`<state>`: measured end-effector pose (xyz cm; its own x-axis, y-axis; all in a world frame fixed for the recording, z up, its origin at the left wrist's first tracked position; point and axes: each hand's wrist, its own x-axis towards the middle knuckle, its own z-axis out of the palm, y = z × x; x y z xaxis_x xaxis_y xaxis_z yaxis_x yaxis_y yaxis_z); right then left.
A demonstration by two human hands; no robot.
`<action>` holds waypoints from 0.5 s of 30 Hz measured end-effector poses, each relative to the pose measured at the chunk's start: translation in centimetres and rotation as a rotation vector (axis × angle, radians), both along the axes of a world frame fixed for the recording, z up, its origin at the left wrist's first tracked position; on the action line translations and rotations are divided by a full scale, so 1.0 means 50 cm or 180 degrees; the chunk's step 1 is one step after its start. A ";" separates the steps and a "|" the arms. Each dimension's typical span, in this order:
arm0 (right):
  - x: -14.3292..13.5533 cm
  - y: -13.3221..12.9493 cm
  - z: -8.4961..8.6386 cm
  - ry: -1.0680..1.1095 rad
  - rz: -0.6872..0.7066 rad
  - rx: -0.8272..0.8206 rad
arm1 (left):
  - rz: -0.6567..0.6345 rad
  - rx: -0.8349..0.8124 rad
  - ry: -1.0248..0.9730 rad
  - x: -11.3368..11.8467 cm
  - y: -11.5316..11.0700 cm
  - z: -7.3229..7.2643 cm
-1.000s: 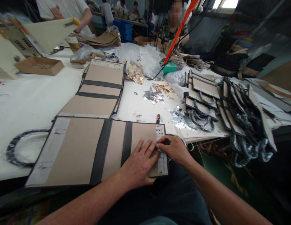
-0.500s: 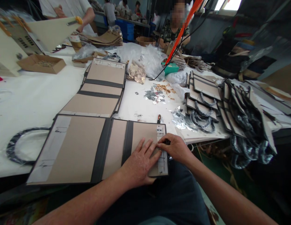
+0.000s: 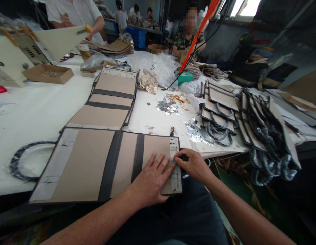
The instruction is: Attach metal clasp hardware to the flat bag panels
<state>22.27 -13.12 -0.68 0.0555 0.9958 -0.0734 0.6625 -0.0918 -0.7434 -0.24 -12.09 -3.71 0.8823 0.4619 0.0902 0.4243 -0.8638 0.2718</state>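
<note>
So the big white counter (image 3: pixel 46 105) has an unfolded cardboard-lined panel (image 3: pixel 84 166) flat along its near edge, and I'd guess the step in hand is fitting a little metal plate (image 3: pixel 173 160) on the pale strip (image 3: pixel 175 180) at its right end. Next move probably calls for steady pressure and fine fingertip work. Left hand (image 3: pixel 151 180) is pressed flat, fingers a bit spread. Right hand (image 3: pixel 192 165) curls in from the side, thumb and forefinger bunched right by the plate; can't tell if that grip's actually clamped.
</note>
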 end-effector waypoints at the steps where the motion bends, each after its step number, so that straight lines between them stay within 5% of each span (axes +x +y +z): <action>1: -0.001 0.000 0.000 -0.0009 -0.0004 -0.0021 | 0.0000 -0.0004 -0.0006 0.000 0.000 0.000; 11: -0.014 0.029 0.013 -0.0574 0.0346 -0.0248 | -0.0025 0.0005 0.0018 0.000 0.001 -0.003; 15: -0.006 0.025 0.007 -0.0431 0.0174 -0.0290 | -0.0050 0.0016 0.0075 0.002 0.005 0.003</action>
<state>21.94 -11.86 -0.36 0.0169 0.9871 -0.1591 0.7619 -0.1158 -0.6372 -0.13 -11.86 -3.58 0.8914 0.4475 0.0715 0.4170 -0.8717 0.2575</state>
